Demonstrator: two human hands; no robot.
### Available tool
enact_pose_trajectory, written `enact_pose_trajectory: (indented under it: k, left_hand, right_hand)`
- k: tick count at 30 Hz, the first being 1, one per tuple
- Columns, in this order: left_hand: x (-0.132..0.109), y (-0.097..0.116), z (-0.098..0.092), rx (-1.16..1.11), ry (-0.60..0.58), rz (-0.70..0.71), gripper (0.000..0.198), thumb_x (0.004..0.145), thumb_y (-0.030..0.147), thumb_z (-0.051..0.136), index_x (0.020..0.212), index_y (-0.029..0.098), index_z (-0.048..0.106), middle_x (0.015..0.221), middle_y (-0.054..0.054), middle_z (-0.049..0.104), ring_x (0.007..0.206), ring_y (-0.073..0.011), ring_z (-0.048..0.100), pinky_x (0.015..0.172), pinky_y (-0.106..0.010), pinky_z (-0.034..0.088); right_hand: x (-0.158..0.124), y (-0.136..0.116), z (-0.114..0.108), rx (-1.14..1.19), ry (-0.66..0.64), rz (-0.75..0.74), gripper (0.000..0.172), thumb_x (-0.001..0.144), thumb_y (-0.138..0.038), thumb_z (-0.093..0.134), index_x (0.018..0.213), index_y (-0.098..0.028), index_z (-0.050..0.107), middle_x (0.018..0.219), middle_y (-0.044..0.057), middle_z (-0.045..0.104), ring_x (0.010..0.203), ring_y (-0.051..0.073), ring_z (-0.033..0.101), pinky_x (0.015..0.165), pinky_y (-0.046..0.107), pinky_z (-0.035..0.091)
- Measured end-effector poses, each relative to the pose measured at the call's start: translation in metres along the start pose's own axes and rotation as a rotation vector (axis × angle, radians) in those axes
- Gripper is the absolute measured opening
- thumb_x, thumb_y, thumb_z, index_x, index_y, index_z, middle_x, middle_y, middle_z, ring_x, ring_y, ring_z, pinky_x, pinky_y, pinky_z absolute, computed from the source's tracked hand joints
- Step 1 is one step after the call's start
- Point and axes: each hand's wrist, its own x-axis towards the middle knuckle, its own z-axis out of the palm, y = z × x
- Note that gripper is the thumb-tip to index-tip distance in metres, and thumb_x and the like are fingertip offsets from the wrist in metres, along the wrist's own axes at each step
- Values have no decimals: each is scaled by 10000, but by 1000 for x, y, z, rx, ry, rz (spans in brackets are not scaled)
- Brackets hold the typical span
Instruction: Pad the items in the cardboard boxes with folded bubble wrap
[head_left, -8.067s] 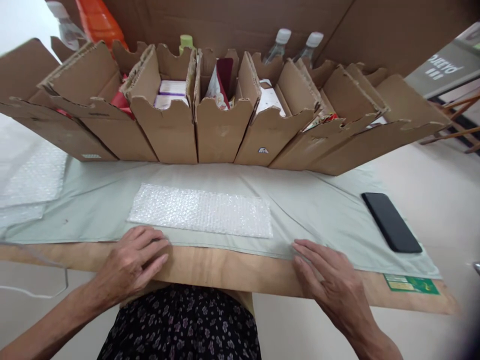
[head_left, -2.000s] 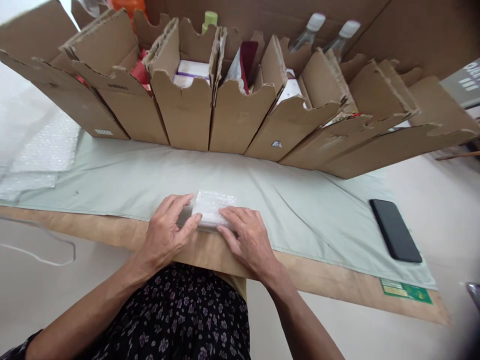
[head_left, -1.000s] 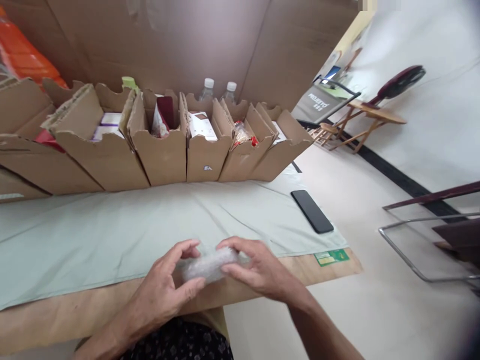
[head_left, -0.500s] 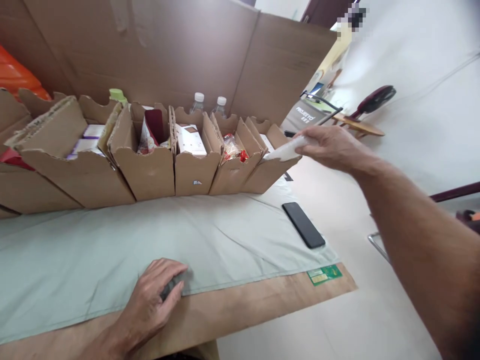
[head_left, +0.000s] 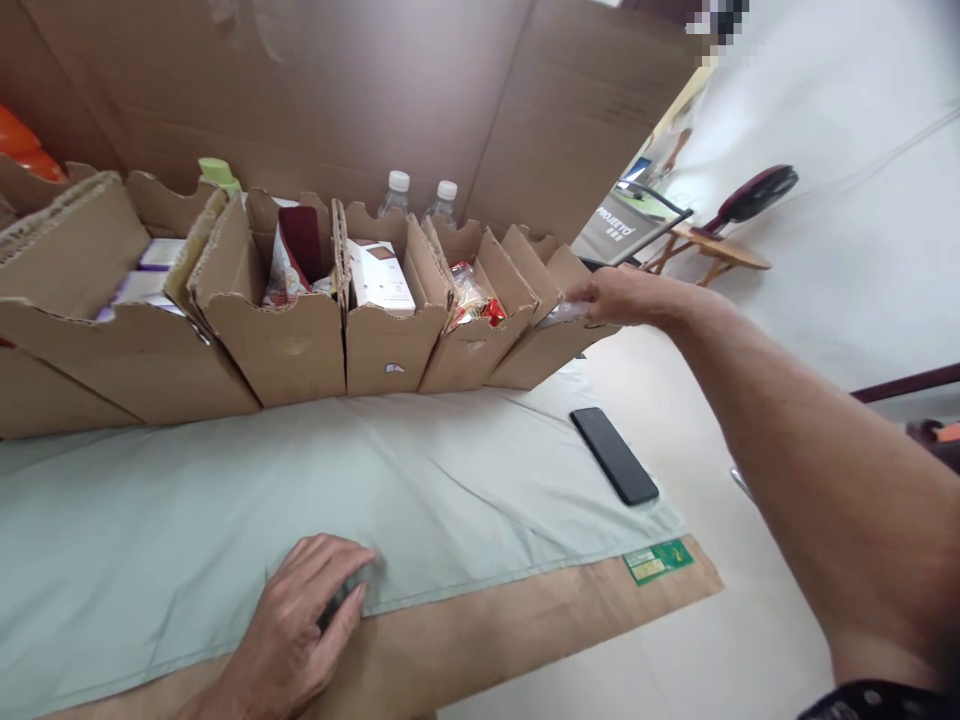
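My right hand (head_left: 621, 296) reaches out to the rightmost cardboard box (head_left: 544, 345) in the row. Its fingers are closed on a small white bubble-wrapped packet (head_left: 561, 313), held at the box's top edge and partly inside it. My left hand (head_left: 300, 625) rests near the table's front edge, fingers lying loosely on the pale green cloth (head_left: 225, 510), holding nothing.
A row of open cardboard boxes (head_left: 277, 330) with packets and cartons stands along the back, before a tall cardboard wall. Two water bottles (head_left: 395, 192) stand behind them. A black phone (head_left: 615, 456) lies on the cloth at right, near a green sticker (head_left: 658, 560). Folding furniture stands beyond.
Both hands earlier held the wrapped packet at the table edge. My right hand carried it to the rightmost box and has now lowered it to the rim. My left hand stayed on the cloth.
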Motion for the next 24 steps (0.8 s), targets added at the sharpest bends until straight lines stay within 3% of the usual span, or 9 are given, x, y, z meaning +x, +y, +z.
enact_pose_trajectory:
  k: [5, 8, 12, 16, 18, 20, 24]
  left_hand:
    - [0, -1, 1, 1, 0, 11, 230, 974, 110, 543, 1167, 203, 626, 944, -51, 740, 867, -169, 698, 784, -281, 553]
    - [3, -1, 0, 2, 4, 29, 214, 974, 117, 551, 1153, 196, 637, 935, -54, 737, 853, -163, 697, 768, -266, 559]
    - [4, -1, 0, -11, 5, 29, 218, 973, 123, 548, 1152, 207, 638, 934, -46, 741, 848, -162, 702, 761, -259, 566]
    - [4, 0, 0, -15, 11, 21, 228, 964, 119, 548, 1145, 218, 643, 930, -36, 748, 839, -166, 710, 761, -266, 566]
    - [4, 0, 0, -13, 23, 22, 230, 956, 123, 554, 1141, 221, 649, 932, -37, 753, 838, -173, 715, 760, -272, 567]
    - [3, 0, 0, -15, 29, 19, 232, 951, 126, 561, 1139, 225, 654, 937, -39, 757, 841, -179, 719, 763, -278, 567]
    - [3, 1, 0, -17, 31, 18, 227, 944, 128, 576, 1128, 230, 659, 933, -35, 757, 835, -181, 720, 767, -285, 564]
  right_hand:
    - [2, 0, 1, -194, -132, 17, 382, 804, -99, 757, 1184, -130, 781, 1027, 120, 788, 837, 168, 664, 751, 304, 409]
    - [6, -8, 5, -264, -168, 10, 339, 816, -67, 712, 1142, -125, 787, 1108, 174, 777, 1003, 262, 701, 824, 345, 448]
    - [11, -13, 10, -279, -210, 8, 311, 802, -90, 708, 1078, -193, 806, 1117, 150, 781, 1056, 314, 714, 841, 365, 501]
    - [1, -3, -1, -225, -232, -26, 295, 840, -168, 684, 1104, -237, 794, 1083, 71, 793, 1011, 262, 720, 812, 315, 509]
    - [-14, 4, -9, -189, -174, -20, 300, 872, -193, 640, 1132, -231, 785, 1089, 68, 789, 1014, 269, 715, 831, 333, 506]
    - [-33, 7, -15, -125, -22, 37, 313, 872, -172, 621, 1130, -225, 791, 1086, 82, 785, 1032, 292, 709, 869, 372, 500]
    - [-61, -1, -5, -2, 224, 121, 357, 841, -173, 672, 1175, -232, 784, 1143, 99, 779, 1067, 313, 700, 926, 416, 502]
